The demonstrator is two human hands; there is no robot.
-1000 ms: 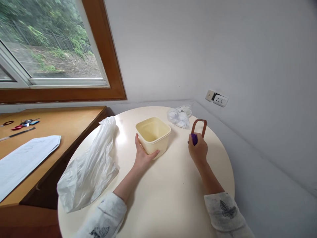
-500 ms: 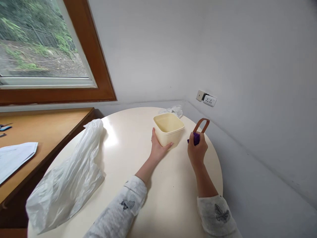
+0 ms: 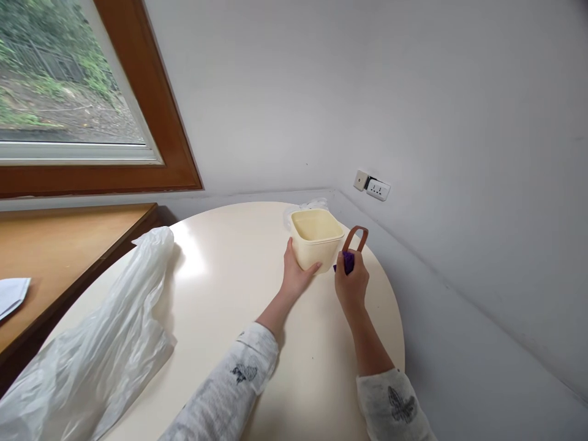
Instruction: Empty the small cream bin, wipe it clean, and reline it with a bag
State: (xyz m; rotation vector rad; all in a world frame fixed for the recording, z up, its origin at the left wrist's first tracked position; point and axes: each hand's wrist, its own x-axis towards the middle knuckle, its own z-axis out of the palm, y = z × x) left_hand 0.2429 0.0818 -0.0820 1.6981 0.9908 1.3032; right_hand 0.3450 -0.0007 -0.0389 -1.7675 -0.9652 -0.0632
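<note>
My left hand grips the near left side of a cream, square open-topped plastic container, thumb across its front. The container is tilted a little, its inside partly visible and showing nothing in it. Just right of it, my right hand is closed around a bunched purple cloth. A brown strap loop sticks up from the same fist; its lower ends are hidden by the fingers. Only a narrow gap separates the cloth from the container.
A crumpled white plastic bag lies along the left of the round cream table. Another clear bag sits behind the container. A wooden desk with paper adjoins at left. Walls with a socket close off the back and right.
The container and my right hand have come closer together, with the cloth and strap loop still in the right hand. The whole view has shifted slightly to the right.
</note>
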